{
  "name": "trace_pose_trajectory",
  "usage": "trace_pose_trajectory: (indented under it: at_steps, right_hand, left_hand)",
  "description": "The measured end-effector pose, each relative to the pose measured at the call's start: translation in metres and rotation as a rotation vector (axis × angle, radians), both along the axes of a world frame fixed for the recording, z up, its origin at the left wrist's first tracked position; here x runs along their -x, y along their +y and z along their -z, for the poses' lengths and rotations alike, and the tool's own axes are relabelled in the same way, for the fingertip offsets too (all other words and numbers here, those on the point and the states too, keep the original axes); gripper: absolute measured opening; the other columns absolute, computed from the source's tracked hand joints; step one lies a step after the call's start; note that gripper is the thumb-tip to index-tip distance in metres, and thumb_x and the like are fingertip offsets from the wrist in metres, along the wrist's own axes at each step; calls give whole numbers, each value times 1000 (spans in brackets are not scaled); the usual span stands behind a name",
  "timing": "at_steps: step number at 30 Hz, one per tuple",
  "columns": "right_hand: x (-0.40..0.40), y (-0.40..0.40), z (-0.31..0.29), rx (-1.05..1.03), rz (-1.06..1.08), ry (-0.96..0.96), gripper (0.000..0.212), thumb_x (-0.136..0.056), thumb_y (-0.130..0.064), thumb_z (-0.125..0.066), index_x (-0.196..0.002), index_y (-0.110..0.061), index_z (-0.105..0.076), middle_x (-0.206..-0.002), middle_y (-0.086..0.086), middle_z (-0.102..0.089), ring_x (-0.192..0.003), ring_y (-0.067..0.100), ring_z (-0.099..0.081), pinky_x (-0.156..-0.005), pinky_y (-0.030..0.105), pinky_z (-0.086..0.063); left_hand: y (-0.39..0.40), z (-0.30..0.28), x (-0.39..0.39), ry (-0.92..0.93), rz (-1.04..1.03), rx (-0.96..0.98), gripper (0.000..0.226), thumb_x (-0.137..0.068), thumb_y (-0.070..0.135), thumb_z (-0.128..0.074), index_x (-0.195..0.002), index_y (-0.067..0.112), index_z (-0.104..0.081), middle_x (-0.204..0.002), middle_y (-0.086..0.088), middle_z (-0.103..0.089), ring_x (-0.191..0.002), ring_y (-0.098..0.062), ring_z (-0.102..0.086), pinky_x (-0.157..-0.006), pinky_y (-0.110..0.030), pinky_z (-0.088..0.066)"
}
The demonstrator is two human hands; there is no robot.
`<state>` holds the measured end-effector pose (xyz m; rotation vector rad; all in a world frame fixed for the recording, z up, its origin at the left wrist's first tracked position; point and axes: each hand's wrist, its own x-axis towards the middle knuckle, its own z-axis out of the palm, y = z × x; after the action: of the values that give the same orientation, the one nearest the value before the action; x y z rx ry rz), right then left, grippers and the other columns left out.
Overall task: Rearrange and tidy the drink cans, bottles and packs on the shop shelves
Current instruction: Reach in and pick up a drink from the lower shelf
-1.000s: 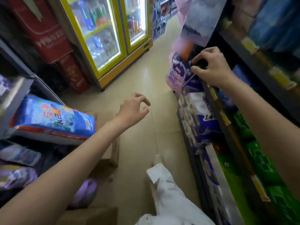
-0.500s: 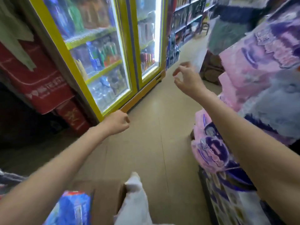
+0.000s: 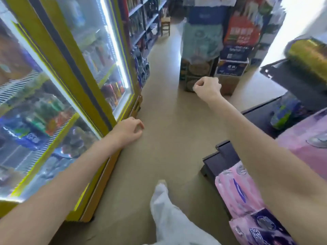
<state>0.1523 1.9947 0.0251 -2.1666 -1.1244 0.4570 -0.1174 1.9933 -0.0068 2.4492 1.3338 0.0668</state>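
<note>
Yellow framing borders the glass doors of a fridge (image 3: 58, 71) along the left of the aisle; behind the glass, blurred drink bottles and cans (image 3: 113, 91) stand in rows on wire shelves, red and orange ones near the lit right-hand door, green and blue ones lower left. The left hand (image 3: 128, 130) hangs over the beige floor (image 3: 164, 131) just beside the fridge's lower edge, fingers loosely curled toward the thumb, holding nothing. The right hand (image 3: 207, 88) is raised farther up the aisle, fingers curled into a loose fist, also holding nothing; it is seen against a stack of cartons (image 3: 196, 73) standing on the floor. Beside that stack sits a blue box (image 3: 231, 68) with a red pack (image 3: 242, 30) piled above it. Beyond the fridge, dark shelves (image 3: 145, 20) carry further goods too blurred to identify, and a wooden chair (image 3: 165, 23) stands at the far end. At lower right, pink and purple wrapped packs (image 3: 242, 195) rest on a low black rack (image 3: 219, 163), partly covered by the right forearm. Farther right, a yellow-green roll (image 3: 309, 57) lies on a dark shelf (image 3: 286, 76), with a blue-green pack (image 3: 283, 112) below it. A leg in white trousers (image 3: 169, 218) steps forward at bottom centre.
</note>
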Motion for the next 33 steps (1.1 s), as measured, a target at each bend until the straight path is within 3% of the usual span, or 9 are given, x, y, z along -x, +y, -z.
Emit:
trace_pose_trajectory:
  at_steps: [4, 6, 10, 13, 17, 19, 21, 24, 33]
  right_hand:
    - [-50, 109, 25, 36, 66, 93, 24, -91, -20, -51, -110, -11, -63, -134, 18, -39, -125, 35, -37, -106, 37, -33]
    - [-74, 152, 27, 12, 104, 135, 21, -89, -21, -54, -105, -12, -64, -132, 17, -42, -122, 34, -42, -105, 39, -37]
    - [-130, 202, 7, -187, 218, -68, 14, -88, -11, -57, -96, -7, -67, -118, 16, -54, -111, 29, -49, -91, 19, -34]
    - [-191, 230, -16, -260, 317, -173, 14, -87, -8, -56, -97, -5, -66, -121, 16, -49, -113, 30, -45, -99, 27, -36]
    - [-303, 258, -31, -252, 559, -305, 17, -89, -11, -53, -100, -8, -65, -129, 12, -45, -121, 28, -40, -94, 18, -28]
    - [-354, 263, -39, -246, 676, -323, 20, -88, -10, -51, -102, -5, -64, -130, 16, -43, -123, 30, -38, -99, 22, -28]
    - [-393, 270, -46, -258, 806, -316, 20, -89, -13, -52, -101, -3, -64, -130, 17, -42, -123, 31, -37, -102, 27, -29]
    - [-431, 268, -52, -201, 955, -305, 20, -87, -17, -55, -101, -5, -64, -128, 15, -42, -121, 28, -38, -99, 22, -26]
    - [-554, 217, -47, -18, 1266, -495, 20, -85, -23, -62, -95, -5, -63, -128, 15, -39, -126, 32, -32, -106, 31, -21]
  left_hand:
    - [125, -3, -45, 43, 90, -58, 43, -79, 32, -38, -106, 10, -65, -109, -12, -60, -108, -28, -54, -87, -31, -38]
    - [186, -12, -70, -21, 77, -109, 31, -88, 23, -46, -105, 5, -66, -111, -16, -59, -111, -28, -53, -89, -29, -34]
    - [286, -31, -129, -100, 175, -102, 38, -79, 20, -44, -96, -3, -69, -102, -23, -63, -102, -31, -59, -88, -28, -34]
    - [367, -31, -196, -88, 240, -111, 22, -86, 6, -53, -101, -3, -67, -107, -24, -61, -105, -35, -57, -90, -31, -36]
    - [465, -20, -330, -3, 565, -74, 23, -85, 8, -59, -107, 8, -67, -108, -18, -60, -100, -32, -59, -85, -30, -41]
    - [498, -17, -394, -25, 751, -81, 22, -83, 7, -60, -103, 12, -68, -105, -14, -61, -95, -30, -62, -82, -29, -44]
    - [526, -21, -462, -24, 886, -101, 22, -84, 10, -56, -103, 14, -68, -104, -9, -61, -94, -27, -61, -83, -29, -46]
    - [540, -38, -567, -53, 1028, -66, 22, -87, 11, -54, -105, 14, -67, -108, -7, -60, -99, -25, -60, -87, -28, -46]
    - [471, -57, -838, -285, 1529, -65, 19, -92, 18, -51, -108, 17, -62, -127, -2, -49, -117, -17, -45, -100, -29, -37]
